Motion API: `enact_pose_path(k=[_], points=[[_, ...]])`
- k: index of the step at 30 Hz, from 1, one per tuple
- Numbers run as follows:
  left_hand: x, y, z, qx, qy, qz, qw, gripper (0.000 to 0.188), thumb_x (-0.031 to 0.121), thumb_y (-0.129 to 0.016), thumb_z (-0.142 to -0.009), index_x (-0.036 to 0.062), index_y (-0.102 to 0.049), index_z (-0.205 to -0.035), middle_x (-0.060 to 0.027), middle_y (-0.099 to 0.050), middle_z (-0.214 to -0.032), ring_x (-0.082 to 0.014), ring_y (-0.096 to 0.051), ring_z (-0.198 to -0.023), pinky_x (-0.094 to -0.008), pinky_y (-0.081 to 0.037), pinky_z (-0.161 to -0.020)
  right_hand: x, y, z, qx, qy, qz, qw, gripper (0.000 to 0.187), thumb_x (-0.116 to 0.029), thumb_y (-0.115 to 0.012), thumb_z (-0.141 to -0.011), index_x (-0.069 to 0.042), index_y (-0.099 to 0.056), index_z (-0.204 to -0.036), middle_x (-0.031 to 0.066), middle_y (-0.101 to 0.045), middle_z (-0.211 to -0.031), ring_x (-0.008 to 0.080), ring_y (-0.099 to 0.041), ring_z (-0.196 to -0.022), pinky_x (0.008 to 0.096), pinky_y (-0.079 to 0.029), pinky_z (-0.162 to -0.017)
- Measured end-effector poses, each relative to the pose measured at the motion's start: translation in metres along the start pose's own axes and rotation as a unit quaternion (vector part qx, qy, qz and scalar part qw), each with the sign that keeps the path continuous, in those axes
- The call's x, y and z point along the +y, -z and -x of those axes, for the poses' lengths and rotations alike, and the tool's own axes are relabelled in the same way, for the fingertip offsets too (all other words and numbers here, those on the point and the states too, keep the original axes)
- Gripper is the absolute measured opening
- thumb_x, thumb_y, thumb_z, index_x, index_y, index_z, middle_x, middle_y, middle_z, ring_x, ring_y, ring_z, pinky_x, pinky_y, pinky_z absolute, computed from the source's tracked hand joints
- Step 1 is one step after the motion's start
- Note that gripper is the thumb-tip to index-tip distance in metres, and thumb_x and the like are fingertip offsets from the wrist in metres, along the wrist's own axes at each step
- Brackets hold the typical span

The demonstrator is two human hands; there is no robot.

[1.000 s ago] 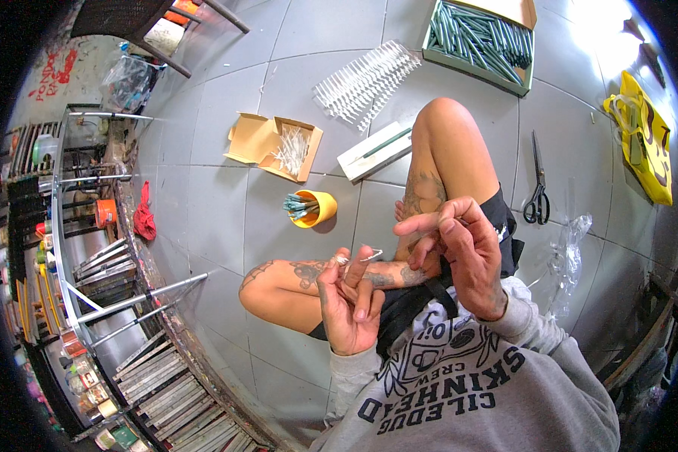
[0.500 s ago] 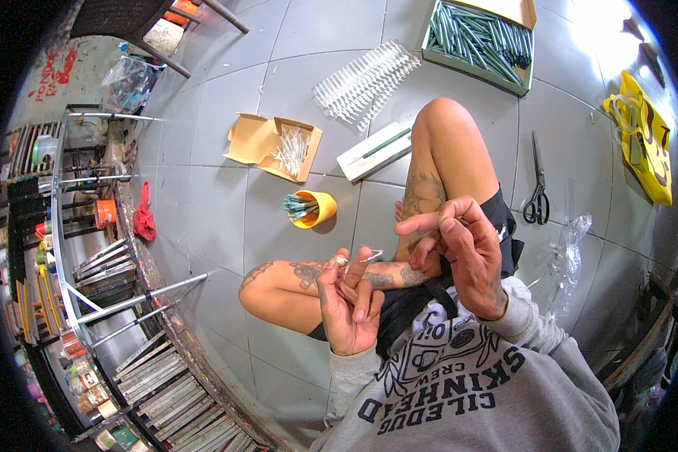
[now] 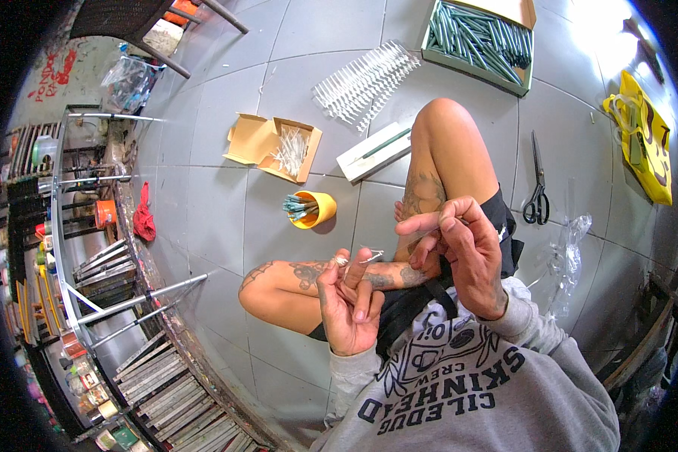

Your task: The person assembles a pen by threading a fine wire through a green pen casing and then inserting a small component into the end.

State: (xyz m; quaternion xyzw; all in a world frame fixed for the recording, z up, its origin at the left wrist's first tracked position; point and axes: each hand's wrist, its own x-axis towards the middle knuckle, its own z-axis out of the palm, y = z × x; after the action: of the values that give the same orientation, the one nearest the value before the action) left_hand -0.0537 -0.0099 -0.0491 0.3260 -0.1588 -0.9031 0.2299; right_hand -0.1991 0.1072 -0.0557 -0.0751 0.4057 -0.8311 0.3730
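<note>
Over my crossed legs, my left hand [image 3: 350, 305] is closed with its fingertips raised. A thin white strand [image 3: 372, 255], bent like a small loop of string, sticks out between those fingers. To its right is my right hand [image 3: 467, 260], index finger pointing left and thumb pressed against the curled fingers; anything inside its grip is hidden. Beyond my hands a yellow cup [image 3: 322, 211] lies tipped with several green-tipped pens. Behind it, an open brown cardboard box [image 3: 314, 143] holds loose white strands. A dark green pen [image 3: 386, 143] lies on a long white box [image 3: 354, 167].
A carton [image 3: 521, 89] of dark green pens sits at the far right, with rows of white strips [image 3: 365, 83] beside it. Black scissors [image 3: 537, 188], clear plastic wrap [image 3: 570, 264] and a yellow bag [image 3: 644, 143] lie right. A metal-framed rack [image 3: 71, 226] lines the left.
</note>
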Motion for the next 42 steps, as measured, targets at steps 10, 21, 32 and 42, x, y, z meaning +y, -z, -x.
enact_pose_path(k=[10,21,32,42], points=[[0.0005,0.0063,-0.0008,-0.040,0.007,0.018,0.999,0.026,0.028,-0.042,-0.105,0.0103,-0.056,-0.119,-0.0097,-0.070,-0.123,-0.0040,-0.039,-0.041,-0.0186,-0.032,-0.037,0.0006,0.0019,-0.0003,0.004,-0.004,0.005,1.000,0.014,-0.021,-0.038,-0.110,-0.006,-0.040,-0.111,0.0247,-0.067,-0.111,0.0137,-0.067,-0.071,0.0260,-0.058,-0.066],[0.0016,0.0007,0.0006,-0.002,0.013,0.055,0.998,0.022,0.029,-0.038,-0.106,0.0133,-0.051,-0.114,-0.0164,-0.070,-0.121,-0.0075,-0.037,-0.040,-0.0202,-0.031,-0.037,-0.0004,0.0016,-0.0010,0.010,-0.002,0.004,1.000,0.017,-0.022,-0.040,-0.110,-0.005,-0.041,-0.109,0.0239,-0.068,-0.110,0.0138,-0.067,-0.071,0.0255,-0.057,-0.066],[0.0020,0.0004,0.0002,0.010,0.015,0.058,0.998,0.021,0.030,-0.038,-0.107,0.0138,-0.051,-0.111,-0.0154,-0.072,-0.118,-0.0071,-0.035,-0.039,-0.0200,-0.030,-0.036,-0.0008,0.0027,-0.0020,0.019,-0.002,0.002,1.000,0.016,-0.020,-0.040,-0.109,-0.004,-0.041,-0.109,0.0247,-0.068,-0.109,0.0143,-0.066,-0.071,0.0265,-0.057,-0.067],[0.0022,0.0029,-0.0014,-0.006,0.016,0.056,0.998,0.020,0.029,-0.038,-0.107,0.0140,-0.051,-0.110,-0.0145,-0.072,-0.117,-0.0068,-0.035,-0.038,-0.0202,-0.030,-0.036,-0.0026,0.0035,-0.0022,0.019,-0.009,-0.004,1.000,0.015,-0.020,-0.040,-0.109,-0.006,-0.041,-0.109,0.0251,-0.067,-0.110,0.0145,-0.066,-0.072,0.0271,-0.058,-0.068]])
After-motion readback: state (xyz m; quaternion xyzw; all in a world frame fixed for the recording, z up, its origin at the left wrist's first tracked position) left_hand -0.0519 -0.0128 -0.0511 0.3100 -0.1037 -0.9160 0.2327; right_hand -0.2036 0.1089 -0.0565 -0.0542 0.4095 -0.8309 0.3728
